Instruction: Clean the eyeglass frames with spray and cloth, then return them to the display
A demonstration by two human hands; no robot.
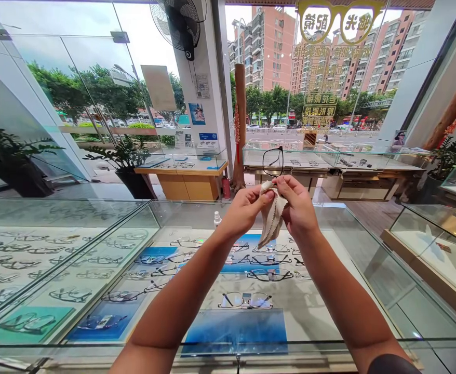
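Observation:
A pair of dark-rimmed eyeglasses (272, 162) is held up on end in front of me, one lens uppermost. Fingers of my right hand (300, 203) are closed on the frame's lower part, next to the cloth. My left hand (245, 209) pinches a beige cleaning cloth (270, 222) with zigzag edges, bunched around the lower end of the eyeglasses. That lower lens is hidden by cloth and fingers. The rest of the cloth hangs down between both hands, above the glass display case (309, 332).
Several eyeglasses (245, 300) lie inside the case on white and blue backing. A small white bottle (217, 219) stands behind my left forearm. More display cases (438, 249) are at the right and by the windows. A potted plant (129, 161) and a fire extinguisher (225, 187) stand beyond.

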